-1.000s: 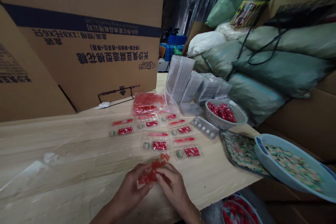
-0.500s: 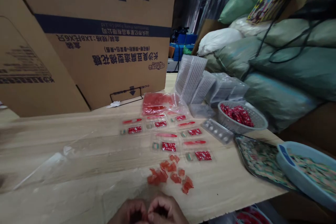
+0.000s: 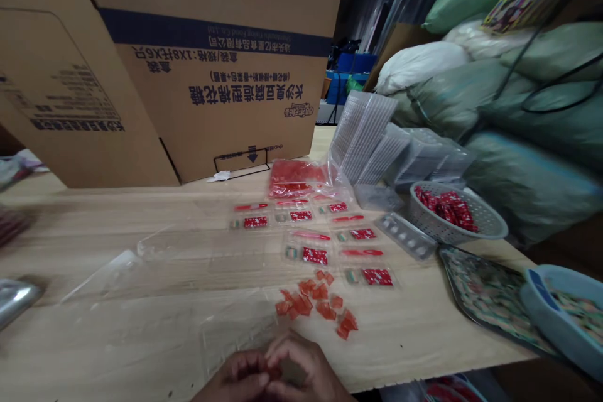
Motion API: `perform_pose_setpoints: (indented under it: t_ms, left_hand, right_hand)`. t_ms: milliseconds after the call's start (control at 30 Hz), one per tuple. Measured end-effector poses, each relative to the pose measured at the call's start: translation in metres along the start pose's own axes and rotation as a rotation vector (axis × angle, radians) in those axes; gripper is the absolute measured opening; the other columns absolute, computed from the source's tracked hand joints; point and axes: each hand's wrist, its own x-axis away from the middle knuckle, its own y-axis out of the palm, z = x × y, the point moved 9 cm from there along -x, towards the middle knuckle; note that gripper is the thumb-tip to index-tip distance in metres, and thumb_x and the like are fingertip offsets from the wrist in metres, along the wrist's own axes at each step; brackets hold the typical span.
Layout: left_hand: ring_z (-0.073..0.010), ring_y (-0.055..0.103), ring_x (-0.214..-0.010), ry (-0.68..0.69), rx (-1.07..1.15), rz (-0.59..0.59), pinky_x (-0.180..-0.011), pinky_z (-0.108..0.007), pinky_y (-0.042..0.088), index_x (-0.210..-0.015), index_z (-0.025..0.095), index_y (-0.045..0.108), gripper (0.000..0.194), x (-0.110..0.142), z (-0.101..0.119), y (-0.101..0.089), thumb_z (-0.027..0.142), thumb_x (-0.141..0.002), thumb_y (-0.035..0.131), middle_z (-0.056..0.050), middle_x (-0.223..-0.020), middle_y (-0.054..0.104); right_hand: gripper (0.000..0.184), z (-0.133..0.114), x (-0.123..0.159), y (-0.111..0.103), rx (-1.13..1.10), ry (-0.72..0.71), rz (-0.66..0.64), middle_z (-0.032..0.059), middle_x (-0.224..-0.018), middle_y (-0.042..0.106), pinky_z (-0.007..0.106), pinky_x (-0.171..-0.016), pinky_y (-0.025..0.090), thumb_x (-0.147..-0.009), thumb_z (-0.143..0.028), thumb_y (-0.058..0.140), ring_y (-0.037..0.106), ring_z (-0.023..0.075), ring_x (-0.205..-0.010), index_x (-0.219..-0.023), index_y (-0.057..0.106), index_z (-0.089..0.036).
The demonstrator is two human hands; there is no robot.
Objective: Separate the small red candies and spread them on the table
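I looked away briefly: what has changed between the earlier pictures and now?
The red pieces, held earlier, were let go and lie scattered on the table. The left hand and right hand drew back toward the person, close together; whether they hold anything is unclear. The basket and cardboard box stayed put.

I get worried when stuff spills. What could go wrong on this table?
The loose red pieces lie just past the right grip, so a bump might scatter them. The tall stack of clear trays seems to lean, so it could topple. The blue basin appears to jut past the edge of the table, so a knock might tip it.
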Motion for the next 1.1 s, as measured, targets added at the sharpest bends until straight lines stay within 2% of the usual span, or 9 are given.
perform_pose_setpoints:
  t_ms: [100,167,233,367,600,733,867,967,1100]
  left_hand:
    - [-0.0201,0.061,-0.074,0.266,-0.585,0.306,-0.068,-0.031,0.048,-0.092,0.023,0.070,0.035,0.006,0.033,-0.032,0.054,-0.077,0.064,-0.004,-0.082,0.067]
    - [-0.0237,0.065,-0.082,0.486,-1.030,0.480,-0.073,-0.035,0.052,-0.097,0.027,0.070,0.023,0.015,0.058,-0.037,0.041,-0.081,0.061,-0.005,-0.090,0.070]
    - [-0.0227,0.067,-0.078,0.663,-1.306,0.536,-0.068,-0.034,0.055,-0.099,0.027,0.069,0.020,0.021,0.069,-0.032,0.030,-0.083,0.058,-0.005,-0.087,0.071]
    - [-0.0187,0.068,-0.073,0.888,-1.472,0.535,-0.060,-0.028,0.056,-0.101,0.024,0.067,0.021,0.029,0.075,-0.020,0.020,-0.085,0.053,-0.005,-0.085,0.071]
    - [-0.0230,0.067,-0.074,0.722,-1.462,0.479,-0.066,-0.036,0.055,-0.093,0.026,0.070,0.019,0.006,0.082,-0.016,0.020,-0.078,0.059,-0.004,-0.083,0.073]
    - [-0.0226,0.068,-0.076,0.579,-1.362,0.436,-0.076,-0.039,0.054,-0.090,0.024,0.072,0.019,-0.013,0.082,-0.022,0.020,-0.078,0.058,-0.004,-0.082,0.074]
    - [-0.0231,0.068,-0.077,0.484,-1.384,0.428,-0.070,-0.035,0.053,-0.085,0.025,0.074,0.019,-0.019,0.081,-0.022,0.023,-0.081,0.056,-0.005,-0.080,0.072]
    - [-0.0247,0.068,-0.078,0.581,-1.520,0.442,-0.066,-0.036,0.053,-0.088,0.025,0.074,0.019,-0.018,0.083,-0.012,0.024,-0.083,0.055,-0.006,-0.086,0.073]
    - [-0.0216,0.067,-0.071,0.771,-1.577,0.382,-0.065,-0.033,0.053,-0.088,0.025,0.071,0.019,-0.022,0.078,0.005,0.023,-0.087,0.052,-0.003,-0.080,0.073]
  right_hand:
    - [0.002,0.013,-0.014,-0.007,0.226,0.051,0.024,0.0008,-0.084,0.066,0.026,-0.075,0.045,-0.083,-0.022,0.062,0.061,0.0164,-0.081,-0.084,0.063,-0.021]
    - [0.006,0.021,-0.027,-0.006,0.396,0.049,0.008,0.0010,-0.085,0.067,0.027,-0.078,0.045,-0.081,-0.016,0.066,0.061,0.0169,-0.083,-0.084,0.063,-0.020]
    - [0.010,0.028,-0.037,0.000,0.565,0.026,-0.033,0.0017,-0.085,0.068,0.031,-0.087,0.043,-0.077,-0.014,0.071,0.060,0.0184,-0.086,-0.082,0.063,-0.020]
    - [0.013,0.039,-0.041,0.001,0.711,0.053,-0.026,0.0019,-0.088,0.069,0.038,-0.103,0.034,-0.075,-0.016,0.075,0.059,0.0195,-0.092,-0.082,0.065,-0.020]
    - [0.018,0.032,-0.035,-0.005,0.569,0.050,-0.015,-0.0014,-0.092,0.072,0.036,-0.105,0.031,-0.080,-0.008,0.067,0.063,0.0159,-0.090,-0.090,0.068,-0.022]
    - [0.012,0.037,-0.040,-0.006,0.677,0.092,0.015,0.0003,-0.091,0.070,0.031,-0.090,0.040,-0.084,-0.011,0.065,0.060,0.0171,-0.089,-0.087,0.069,-0.022]
    - [0.003,0.040,-0.041,-0.004,0.850,0.096,0.002,0.0028,-0.089,0.069,0.035,-0.083,0.040,-0.082,-0.020,0.071,0.055,0.0215,-0.091,-0.082,0.070,-0.023]
    - [0.005,0.035,-0.036,-0.018,0.843,0.074,0.025,0.0033,-0.092,0.069,0.037,-0.084,0.039,-0.082,-0.018,0.070,0.055,0.0229,-0.093,-0.082,0.070,-0.023]
    - [0.016,0.022,-0.026,-0.066,0.756,0.135,0.245,0.0035,-0.085,0.066,0.034,-0.080,0.041,-0.087,-0.011,0.058,0.057,0.0201,-0.086,-0.084,0.070,-0.022]
